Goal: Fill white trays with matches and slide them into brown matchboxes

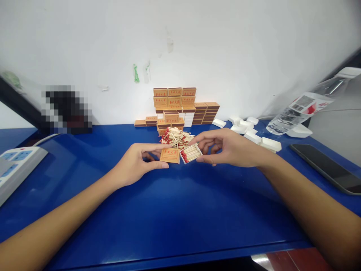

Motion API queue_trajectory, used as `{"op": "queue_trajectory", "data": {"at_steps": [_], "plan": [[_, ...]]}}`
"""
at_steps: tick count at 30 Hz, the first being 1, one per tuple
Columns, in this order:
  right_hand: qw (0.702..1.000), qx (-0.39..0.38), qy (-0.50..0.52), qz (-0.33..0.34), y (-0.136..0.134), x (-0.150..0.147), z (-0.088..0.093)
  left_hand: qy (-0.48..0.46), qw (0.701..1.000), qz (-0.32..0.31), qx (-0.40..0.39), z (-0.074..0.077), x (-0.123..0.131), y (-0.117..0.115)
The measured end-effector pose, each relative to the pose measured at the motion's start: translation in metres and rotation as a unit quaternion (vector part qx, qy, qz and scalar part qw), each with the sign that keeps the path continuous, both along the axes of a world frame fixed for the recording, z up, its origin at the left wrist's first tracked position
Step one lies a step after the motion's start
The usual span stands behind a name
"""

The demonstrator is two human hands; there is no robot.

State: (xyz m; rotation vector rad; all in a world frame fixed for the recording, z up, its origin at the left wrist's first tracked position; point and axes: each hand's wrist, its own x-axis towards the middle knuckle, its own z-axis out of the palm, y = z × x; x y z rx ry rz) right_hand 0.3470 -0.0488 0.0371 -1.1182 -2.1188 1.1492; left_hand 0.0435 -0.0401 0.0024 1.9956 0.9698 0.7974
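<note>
My left hand (141,160) pinches an orange matchbox sleeve (170,155) with red printing, thumb on its near edge. Between the thumb and fingers of my right hand (222,146) is a white matchbox tray (184,161) filled with matches (191,153), their red heads towards the left. Sleeve and tray are held side by side just above the table, the tray tilted a little. I cannot tell whether they touch. Right behind them lies a loose heap of red-tipped matches (176,136).
Stacked matchboxes (174,101) stand against the wall behind the heap. Empty white trays (239,128) lie at the back right, near a leaning water bottle (301,107). A phone (328,165) rests at the right, a power strip (25,165) at the left of the blue table (169,218).
</note>
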Motion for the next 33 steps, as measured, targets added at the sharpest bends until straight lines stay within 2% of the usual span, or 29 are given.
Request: {"op": "queue_trajectory", "data": {"at_steps": [10,17,22,33], "plan": [[1.0,0.022,-0.02,-0.002,-0.001,0.002,0.003,0.015,1.0,-0.006,0.002,0.0,-0.002,0.001],[0.998,-0.004,0.027,-0.054,0.0,-0.005,-0.003,0.002,1.0,0.018,0.01,0.001,-0.001,0.001],[0.997,0.016,0.026,-0.074,0.0,-0.009,-0.006,-0.001,0.999,0.03,0.022,0.004,-0.001,0.001],[0.994,0.043,0.022,-0.098,-0.003,-0.014,-0.01,-0.016,1.0,0.016,-0.001,0.004,-0.003,0.003]]}}
